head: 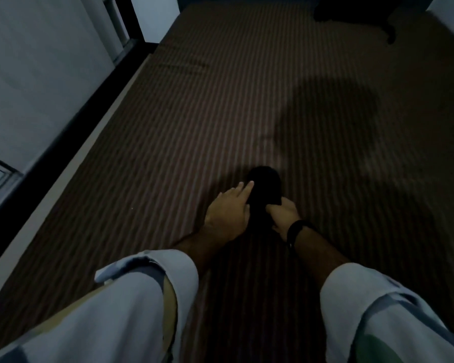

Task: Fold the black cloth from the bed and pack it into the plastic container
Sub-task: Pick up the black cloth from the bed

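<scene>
A small black cloth (264, 187), bunched into a narrow bundle, lies on the brown striped bed (220, 100) in dim light. My left hand (227, 213) lies flat against the cloth's left side, its fingers stretched forward. My right hand (283, 214), with a dark band on the wrist, is closed on the cloth's near end. Both forearms reach out of rolled-up light sleeves. No plastic container is in view.
A second dark cloth heap (357, 9) lies at the bed's far right end. The bed's left edge runs along a dark frame (63, 132) beside a pale wall (37, 74). The striped sheet stretches wide around my hands.
</scene>
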